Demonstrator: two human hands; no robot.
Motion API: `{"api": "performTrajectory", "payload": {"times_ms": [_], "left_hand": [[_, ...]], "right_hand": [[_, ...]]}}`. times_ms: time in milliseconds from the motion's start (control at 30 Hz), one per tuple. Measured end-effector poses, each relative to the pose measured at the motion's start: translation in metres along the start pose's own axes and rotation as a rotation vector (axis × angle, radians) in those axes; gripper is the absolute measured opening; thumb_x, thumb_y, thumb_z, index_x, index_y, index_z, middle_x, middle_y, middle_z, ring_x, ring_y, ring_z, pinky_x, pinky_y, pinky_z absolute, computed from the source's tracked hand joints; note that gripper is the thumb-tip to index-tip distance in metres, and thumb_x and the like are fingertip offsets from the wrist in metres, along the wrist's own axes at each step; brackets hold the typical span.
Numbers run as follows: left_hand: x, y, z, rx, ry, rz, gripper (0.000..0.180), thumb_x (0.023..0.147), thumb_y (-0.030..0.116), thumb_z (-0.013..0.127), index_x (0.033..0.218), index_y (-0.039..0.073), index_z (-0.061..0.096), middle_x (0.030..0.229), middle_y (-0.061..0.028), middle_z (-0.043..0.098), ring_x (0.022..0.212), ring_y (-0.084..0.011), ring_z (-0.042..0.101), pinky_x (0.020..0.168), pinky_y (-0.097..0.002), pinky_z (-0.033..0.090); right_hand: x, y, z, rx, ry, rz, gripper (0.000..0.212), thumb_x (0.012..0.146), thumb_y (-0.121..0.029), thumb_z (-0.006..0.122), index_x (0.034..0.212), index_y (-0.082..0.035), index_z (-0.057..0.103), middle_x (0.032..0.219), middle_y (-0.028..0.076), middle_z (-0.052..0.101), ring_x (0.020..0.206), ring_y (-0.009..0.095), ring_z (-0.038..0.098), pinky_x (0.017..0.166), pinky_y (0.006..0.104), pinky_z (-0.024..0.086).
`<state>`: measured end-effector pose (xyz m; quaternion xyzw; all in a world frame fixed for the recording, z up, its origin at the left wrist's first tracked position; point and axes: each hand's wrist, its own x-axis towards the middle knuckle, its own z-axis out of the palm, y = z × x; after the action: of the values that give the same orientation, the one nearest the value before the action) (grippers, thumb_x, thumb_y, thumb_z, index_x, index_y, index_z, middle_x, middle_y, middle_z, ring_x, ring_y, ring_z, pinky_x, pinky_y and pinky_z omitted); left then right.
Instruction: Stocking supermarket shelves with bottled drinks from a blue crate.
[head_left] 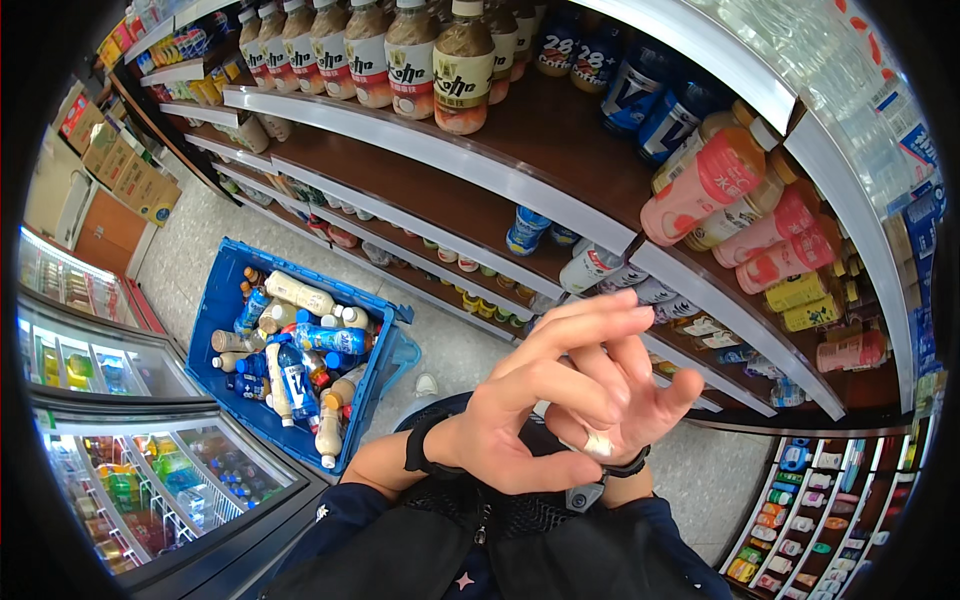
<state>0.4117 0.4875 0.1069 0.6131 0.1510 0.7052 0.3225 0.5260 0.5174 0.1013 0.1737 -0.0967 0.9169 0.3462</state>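
Observation:
My left hand [515,400], with a black band at its wrist, is raised in front of my chest. It crosses over my right hand [638,410], and the two appear to touch. The left fingers reach toward the right palm, with the thumb held apart. Part of the right hand is hidden behind them; its thumb stands out to the side. A small pale patch [598,443], perhaps a plaster, shows on the right hand. Neither hand visibly holds anything. A watch [585,495] sits at the right wrist.
A blue crate [215,290] filled with mixed drink bottles stands on the floor at left. Ahead, shelves [400,135] hold brown coffee bottles [464,75], blue bottles and pink bottles [705,185]. Glass-topped chillers [190,490] line the left, and cartons [130,165] stand far left.

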Motion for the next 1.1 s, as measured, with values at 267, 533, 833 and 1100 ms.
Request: {"api": "performTrajectory", "payload": {"times_ms": [267,533,833,1100], "left_hand": [[-0.012,0.005,0.000,0.064,0.080,-0.135,0.036,0.085,0.011,0.065,0.114,0.000,0.048,0.120,-0.0263,0.057,0.122,-0.0396,0.049,0.104,-0.0499,0.034],[-0.008,0.018,0.002,0.153,0.041,-0.124,0.028,0.080,0.001,0.066,0.107,-0.003,0.058,0.115,-0.0250,0.061,0.113,-0.0374,0.057,0.097,-0.0472,0.043],[-0.008,0.036,-0.002,0.795,0.152,0.011,0.016,0.071,-0.001,0.073,0.086,0.002,0.069,0.090,-0.0115,0.071,0.093,-0.0303,0.065,0.083,-0.0377,0.051],[-0.007,0.040,-0.010,0.861,0.145,0.010,0.017,0.068,0.000,0.071,0.085,0.005,0.069,0.089,-0.0072,0.071,0.091,-0.0269,0.065,0.078,-0.0356,0.049]], "right_hand": [[-0.007,-0.005,-0.003,-0.057,-0.074,0.176,0.011,0.087,-0.020,0.058,0.089,-0.010,0.054,0.064,0.000,0.051,0.054,0.010,0.047,0.050,0.0242,0.038],[-0.017,0.002,0.001,-0.151,-0.047,0.164,0.013,0.090,-0.019,0.058,0.085,-0.009,0.051,0.046,-0.006,0.039,0.035,0.005,0.032,0.039,0.0228,0.027],[-0.016,0.013,0.010,-0.501,0.212,-0.035,0.013,0.092,-0.018,0.058,0.089,-0.006,0.052,0.047,-0.006,0.038,0.036,0.002,0.029,0.040,0.0220,0.023],[-0.016,0.019,0.015,-0.743,0.311,-0.168,0.007,0.090,-0.008,0.060,0.091,-0.002,0.057,0.059,-0.001,0.053,0.040,0.002,0.037,0.042,0.0207,0.028]]}}
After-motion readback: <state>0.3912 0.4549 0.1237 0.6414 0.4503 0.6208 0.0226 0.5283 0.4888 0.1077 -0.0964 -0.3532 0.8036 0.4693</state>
